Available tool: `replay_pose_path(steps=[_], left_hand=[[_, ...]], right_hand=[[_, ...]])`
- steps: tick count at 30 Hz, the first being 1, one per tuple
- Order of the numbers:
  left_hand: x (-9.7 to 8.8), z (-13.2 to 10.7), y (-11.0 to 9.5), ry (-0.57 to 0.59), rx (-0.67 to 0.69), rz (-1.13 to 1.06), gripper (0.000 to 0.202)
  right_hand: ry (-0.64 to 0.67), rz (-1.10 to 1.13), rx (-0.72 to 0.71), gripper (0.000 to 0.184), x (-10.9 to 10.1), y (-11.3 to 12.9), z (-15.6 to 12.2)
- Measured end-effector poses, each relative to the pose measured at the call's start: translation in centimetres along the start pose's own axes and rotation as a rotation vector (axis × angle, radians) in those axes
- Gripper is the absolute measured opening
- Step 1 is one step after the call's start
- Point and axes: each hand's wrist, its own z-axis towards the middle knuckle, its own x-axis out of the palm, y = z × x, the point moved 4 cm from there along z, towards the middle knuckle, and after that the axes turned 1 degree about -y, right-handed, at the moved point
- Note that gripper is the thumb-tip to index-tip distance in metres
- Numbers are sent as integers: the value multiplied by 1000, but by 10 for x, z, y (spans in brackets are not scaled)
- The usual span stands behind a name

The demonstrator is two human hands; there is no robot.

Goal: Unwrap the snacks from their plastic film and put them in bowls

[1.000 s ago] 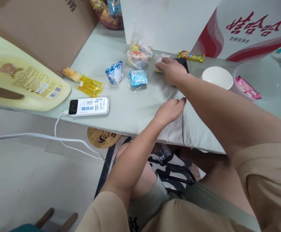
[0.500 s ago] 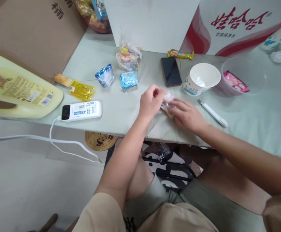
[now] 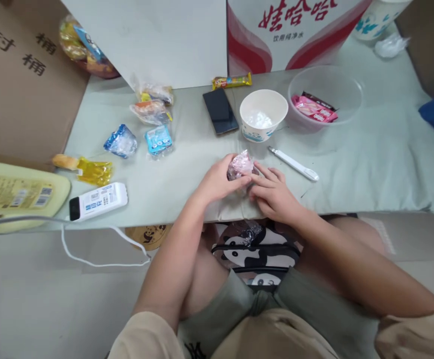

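Note:
A crinkled, clear-and-pinkish plastic packet (image 3: 240, 165) is between my hands near the table's front edge. My left hand (image 3: 218, 183) curves around it, thumb across the near side and fingers along the far side. From the right, my right hand (image 3: 276, 195) presses its bent fingertips against the packet; its thumb is hidden. What the packet contains cannot be made out. Just beyond my right hand lies a white-handled cutter (image 3: 294, 164). Farther back stands a paper cup (image 3: 259, 130) with clear plastic inside it.
A black phone (image 3: 220, 110), a yellow snack stick (image 3: 231, 81) and a clear bowl (image 3: 357, 97) with pink packets sit behind. To the left are a blue packet (image 3: 158, 140), a blue wrapper (image 3: 121, 141), a yellow wrapper (image 3: 95, 172), a power bank (image 3: 102, 200) and a large bottle (image 3: 18, 194).
The camera view has shifted right. My left hand has gone from pinching at the packet's top to curving around its side, and the packet now stands more upright.

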Motion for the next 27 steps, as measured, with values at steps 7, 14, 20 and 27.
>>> replay_pose_path(steps=[7,14,20,27], left_hand=[[-2,10,23,-244,-97,-478,46],[-4,12,39,-439,-289,-727,30],[1,10,38,-394,-204,-548,40],[20,4,19,-67,76,-306,57]], right_hand=[[-355,-49,306,19,-50,-47,-3],[-151,-152,627,23,-52,-94,-23],[-179,437,584,32,-46,-64,-14],[-1,1301,477,47,-11,-13,11]])
